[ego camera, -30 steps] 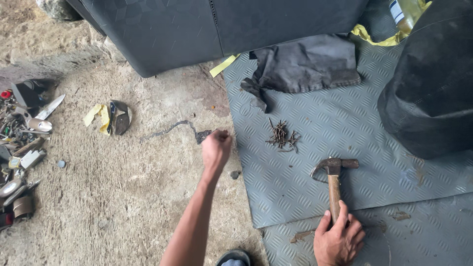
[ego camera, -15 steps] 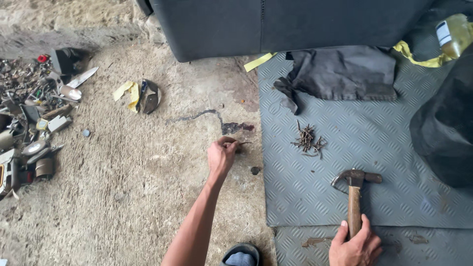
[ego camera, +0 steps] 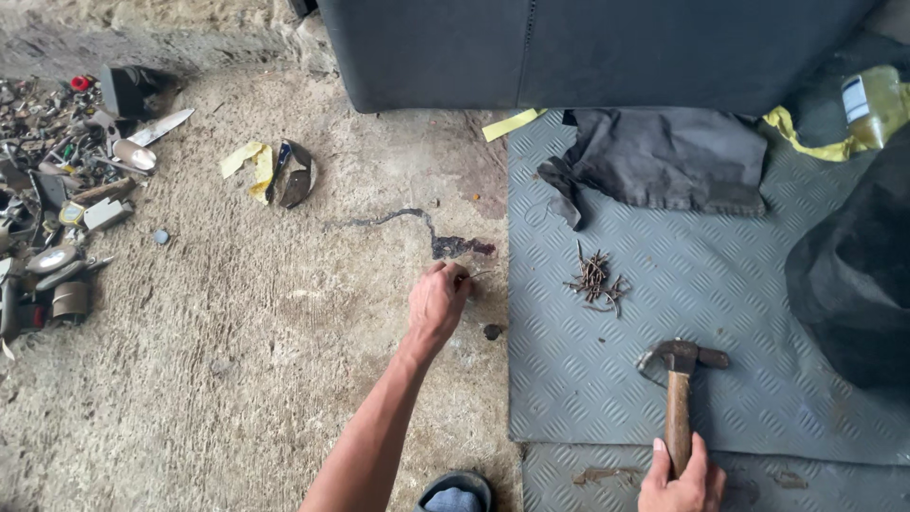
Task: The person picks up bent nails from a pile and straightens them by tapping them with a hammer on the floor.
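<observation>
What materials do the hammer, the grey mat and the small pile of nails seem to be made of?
Hammer: brown handle that looks like wood; dark, dull head, probably steel. The right hand holds the handle's end.
Grey mat: raised diamond tread; matte and slightly wavy at the edge, so likely rubber or vinyl, not plate metal.
Pile of nails: thin, brownish, apparently rusty steel.

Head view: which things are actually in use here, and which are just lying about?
In use: hammer gripped by right hand; thin nail pinched by left hand; nail pile on grey mat.

Lying about: dark cloth, scrap heap, yellow paper.
</observation>
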